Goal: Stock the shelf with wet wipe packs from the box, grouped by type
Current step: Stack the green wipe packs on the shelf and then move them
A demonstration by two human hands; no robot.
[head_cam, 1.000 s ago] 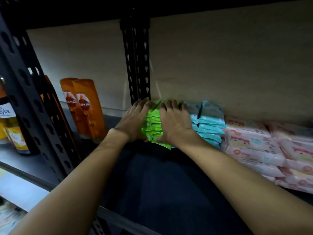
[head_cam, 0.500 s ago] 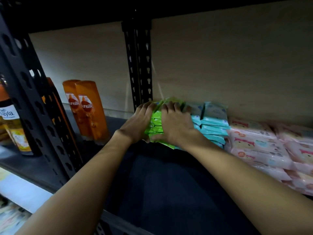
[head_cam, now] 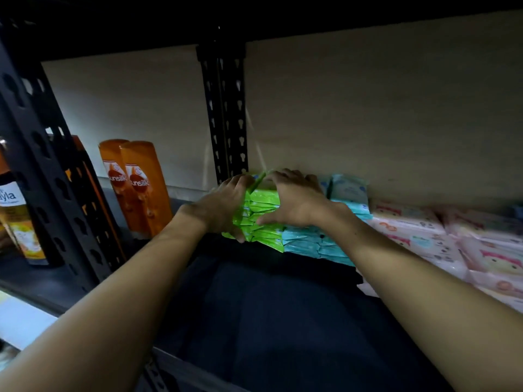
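Note:
A stack of green wet wipe packs [head_cam: 266, 219] stands at the back of the dark shelf [head_cam: 268, 306]. My left hand [head_cam: 223, 205] grips its left side, fingers curled over the top and thumb at the lower front corner. My right hand [head_cam: 294, 199] holds the top right of the green stack, fingers over the top edge, thumb stretched along the front. A stack of light blue packs [head_cam: 314, 244] touches the green one on the right. Pink packs [head_cam: 418, 236] fill the shelf further right. The box is out of view.
Two orange shampoo bottles [head_cam: 141, 188] stand left of the green stack. A black perforated post [head_cam: 226, 108] rises at the back behind the green stack, another post [head_cam: 42, 165] at the front left. A dark labelled bottle [head_cam: 17, 216] stands at the far left.
Both hands lay flat against the front of the green stack; now their fingers curl over its top and the thumbs spread. The stack's front looks more even.

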